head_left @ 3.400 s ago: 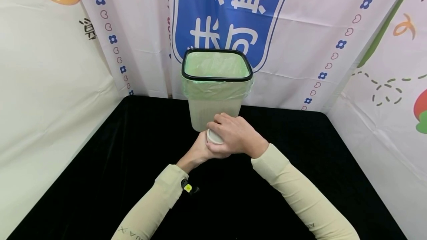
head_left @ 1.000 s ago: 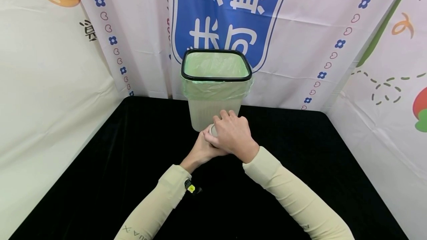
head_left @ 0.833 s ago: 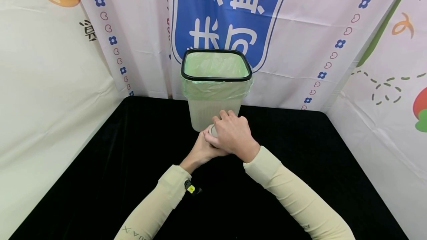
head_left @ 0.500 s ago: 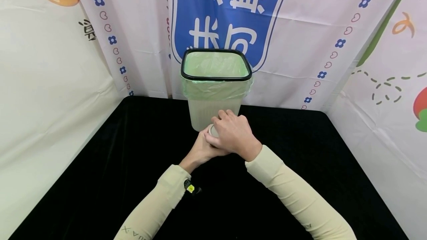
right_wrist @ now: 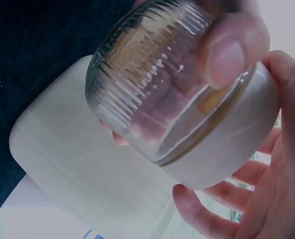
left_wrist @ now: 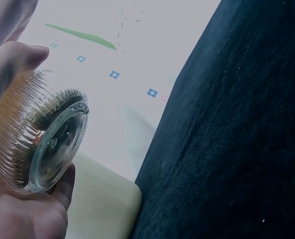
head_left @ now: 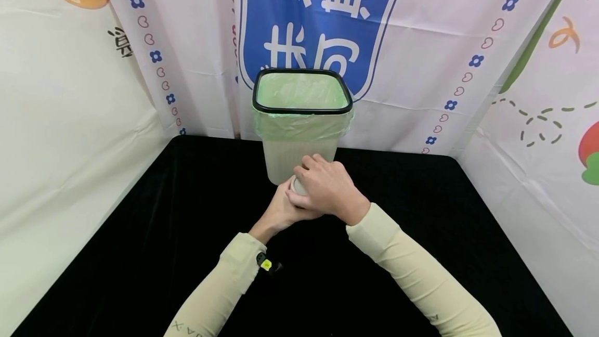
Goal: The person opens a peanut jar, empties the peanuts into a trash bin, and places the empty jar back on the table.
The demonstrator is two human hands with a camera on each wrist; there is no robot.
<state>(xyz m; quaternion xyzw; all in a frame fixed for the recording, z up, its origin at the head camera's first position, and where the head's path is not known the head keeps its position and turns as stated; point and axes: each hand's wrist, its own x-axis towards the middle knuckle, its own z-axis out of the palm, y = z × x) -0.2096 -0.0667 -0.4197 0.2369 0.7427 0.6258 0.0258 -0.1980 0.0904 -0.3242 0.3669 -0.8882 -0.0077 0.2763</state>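
In the head view, my left hand and right hand meet in front of a lined bin. Between them is a clear ribbed glass jar with a white lid. My left hand grips the glass body, its thumb lying across the side near the lid. Fingers of my right hand curl round the lid's edge. In the right wrist view the lid sits on the jar's mouth; whether it is loose I cannot tell. Through the round glass base something dark shows in the left wrist view. The jar is tilted and held off the table.
Just beyond my hands, a pale bin with a black rim and a green liner stands on the black-covered table. Printed white cloths close in the back and both sides.
Compared with the oldest frame, my right hand turned on the lid, then turned partly back over the last second. My left hand stays round the jar in nearly the same place. The bin has not moved.
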